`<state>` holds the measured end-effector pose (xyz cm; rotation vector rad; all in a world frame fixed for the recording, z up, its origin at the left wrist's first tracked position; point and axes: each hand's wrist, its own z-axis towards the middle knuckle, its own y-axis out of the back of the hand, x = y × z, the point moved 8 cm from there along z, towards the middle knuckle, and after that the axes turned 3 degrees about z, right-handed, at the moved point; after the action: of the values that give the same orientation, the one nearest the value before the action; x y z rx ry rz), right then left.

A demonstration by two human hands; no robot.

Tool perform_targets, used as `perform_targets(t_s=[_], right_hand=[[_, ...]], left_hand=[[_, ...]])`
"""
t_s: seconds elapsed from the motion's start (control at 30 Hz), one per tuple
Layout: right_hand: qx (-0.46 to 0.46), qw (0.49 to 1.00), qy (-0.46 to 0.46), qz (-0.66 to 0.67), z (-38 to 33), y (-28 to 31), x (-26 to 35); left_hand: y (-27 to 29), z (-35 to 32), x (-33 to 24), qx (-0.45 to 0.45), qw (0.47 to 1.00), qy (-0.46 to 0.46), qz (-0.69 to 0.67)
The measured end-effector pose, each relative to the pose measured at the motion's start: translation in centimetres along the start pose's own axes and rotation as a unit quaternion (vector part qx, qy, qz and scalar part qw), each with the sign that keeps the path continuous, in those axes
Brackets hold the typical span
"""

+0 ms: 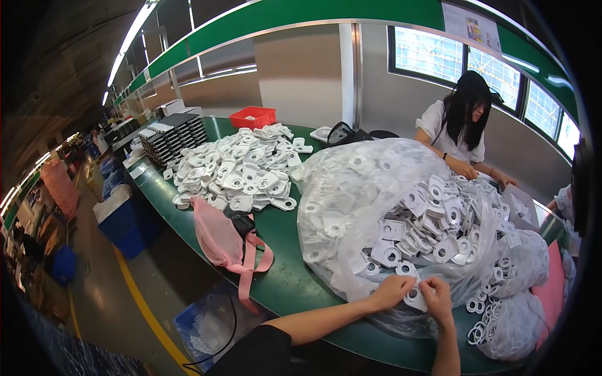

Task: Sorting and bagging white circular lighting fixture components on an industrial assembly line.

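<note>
Closest to me, the left hand point(395, 293) and the right hand point(438, 298) both pinch one white part point(414, 302), just beside the near side of a big clear bag point(320, 235) filled with similar pieces. To its left I have a strip of green worktop point(293, 283) as open room, reaching a pink mesh bag point(216, 233) at the curving edge. Farther off, a printed sheet point(471, 26) hangs on the green beam point(376, 12), its lettering too small for me.

White part point(415, 303) partly behind left grip point(393, 293) and right grip point(438, 297), its finer details indistinct
</note>
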<state>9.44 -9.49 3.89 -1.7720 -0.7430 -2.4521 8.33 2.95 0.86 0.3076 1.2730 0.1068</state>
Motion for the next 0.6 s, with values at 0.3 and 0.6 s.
perform_targets(t_s=[0.3, 0.6], right_hand=[[-0.16, 0.925, -0.073, 0.336, 0.0, 0.0, -4.4], [-0.102, 0.987, -0.04, 0.119, 0.1, 0.1, -0.1]], left_hand=[[0.2, -1.5, -3.4, -0.089, 0.993, -0.077, 0.025], [0.3, -0.9, -2.6, -0.017, 0.997, -0.05, 0.054]])
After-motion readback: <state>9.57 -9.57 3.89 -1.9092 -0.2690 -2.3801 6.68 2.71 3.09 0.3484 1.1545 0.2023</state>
